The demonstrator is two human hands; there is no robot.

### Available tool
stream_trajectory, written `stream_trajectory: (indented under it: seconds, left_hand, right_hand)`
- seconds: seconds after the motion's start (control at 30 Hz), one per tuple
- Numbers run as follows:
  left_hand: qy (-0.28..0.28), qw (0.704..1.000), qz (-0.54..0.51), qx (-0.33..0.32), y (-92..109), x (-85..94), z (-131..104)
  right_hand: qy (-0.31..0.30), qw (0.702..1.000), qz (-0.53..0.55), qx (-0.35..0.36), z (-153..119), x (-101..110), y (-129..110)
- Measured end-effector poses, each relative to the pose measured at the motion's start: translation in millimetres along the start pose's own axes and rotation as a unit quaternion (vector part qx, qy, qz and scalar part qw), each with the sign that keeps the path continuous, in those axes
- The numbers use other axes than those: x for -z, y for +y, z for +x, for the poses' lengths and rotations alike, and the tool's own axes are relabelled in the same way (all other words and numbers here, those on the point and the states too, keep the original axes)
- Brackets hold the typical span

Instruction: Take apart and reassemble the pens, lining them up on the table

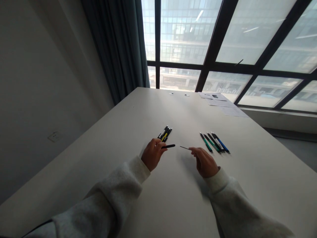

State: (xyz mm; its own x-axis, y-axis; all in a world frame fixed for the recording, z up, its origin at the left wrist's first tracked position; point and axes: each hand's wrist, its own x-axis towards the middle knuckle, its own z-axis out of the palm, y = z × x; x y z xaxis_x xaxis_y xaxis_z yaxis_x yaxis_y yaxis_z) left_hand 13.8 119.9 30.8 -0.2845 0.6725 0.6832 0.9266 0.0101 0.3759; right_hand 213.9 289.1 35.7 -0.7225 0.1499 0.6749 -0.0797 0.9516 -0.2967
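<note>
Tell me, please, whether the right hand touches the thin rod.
Touching: the head view shows the right hand pinching one end of the thin rod.

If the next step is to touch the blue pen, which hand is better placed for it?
Probably the right hand: it is nearer to the blue pen, though it holds a thin dark rod. The left hand is farther away, holding a black barrel.

We see dark curtain (pixel 119 46) hanging in folds, upper left of centre. Grey wall (pixel 59 76) fills left; we note socket (pixel 53 136) low on it. Upper right: window (pixel 210 62) with dark bars, building (pixel 184 36) beyond glass. On table (pixel 148 109), right of upper centre, we find several paper sheets (pixel 221 102) near window.
</note>
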Motion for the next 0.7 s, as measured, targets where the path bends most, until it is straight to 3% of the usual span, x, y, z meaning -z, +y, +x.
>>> stream_trajectory:
  seconds: [0.3,0.43,0.57,0.7]
  left_hand:
    - [0.006,0.997,0.049,-0.053,0.6,2.4,1.3]
    - [-0.036,0.99,0.093,-0.103,5.5,4.7,2.7]
    - [-0.074,0.99,0.04,-0.114,10.6,1.7,1.5]
    - [-0.086,0.99,-0.071,-0.092,13.7,-1.9,0.2]
  right_hand:
    - [-0.02,1.0,-0.018,0.016,1.1,-1.7,1.3]
    - [-0.034,0.998,-0.031,0.043,1.0,-1.5,2.9]
    - [-0.044,0.997,-0.012,0.057,1.9,-4.0,-3.2]
    - [0.003,0.999,0.011,0.043,3.1,-6.5,-12.5]
